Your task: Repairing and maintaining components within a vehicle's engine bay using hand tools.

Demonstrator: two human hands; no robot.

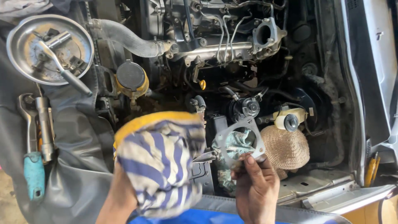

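My right hand (pixel 256 188) pinches the lower edge of a flat grey metal flange plate (pixel 253 129) with a large round hole, holding it up over the engine bay. My left hand (pixel 159 164) is wrapped in a blue-and-white striped cloth glove with a yellow cuff, so its fingers are hidden. A pointed metal blade (pixel 205 157) sticks out of the glove and its tip touches the plate's left edge. Through and beside the plate's hole a crumpled green patterned rag (pixel 233 146) shows.
A round metal tray (pixel 16 49) at top left holds a ratchet and sockets. A wrench (pixel 25 112) and a teal-handled tool (pixel 34 174) lie on the grey fender cover. The engine (pixel 215 37), a yellow-rimmed reservoir (pixel 131 79) and a tan woven cap (pixel 286 147) surround the hands.
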